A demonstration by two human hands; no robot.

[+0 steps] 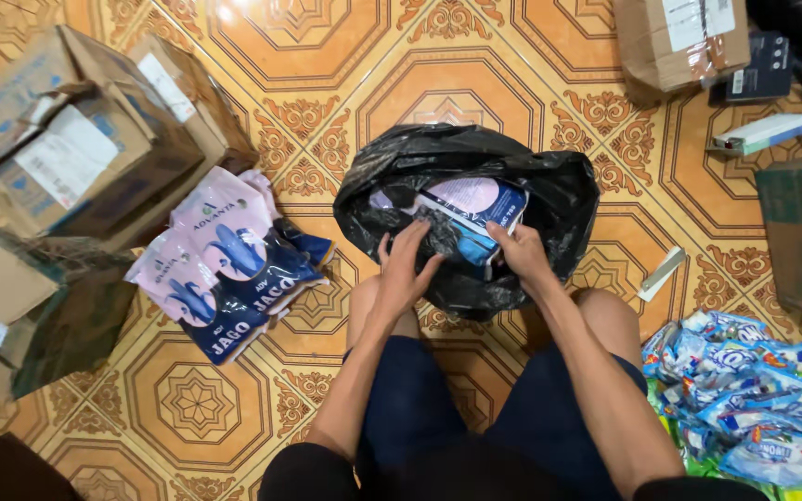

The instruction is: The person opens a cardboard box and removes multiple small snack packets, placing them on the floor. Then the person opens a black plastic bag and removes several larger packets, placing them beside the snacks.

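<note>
Inside black bag (pixel 549 199), packet (pixel 475 209) half hidden; fingers (pixel 415 243) overlap.

Single head-worn camera looks steeply down from above the seated person, close over both hands (pixel 461 264). Knees fill the lower frame; patterned floor (pixel 475 83) extends beyond the hands toward the top edge.

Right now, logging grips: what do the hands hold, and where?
Left hand grips the black bag at its near rim; right hand holds the blue-and-white packet by its lower edge.

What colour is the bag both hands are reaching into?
Black, glossy plastic bag; the head view shows it best.
</note>
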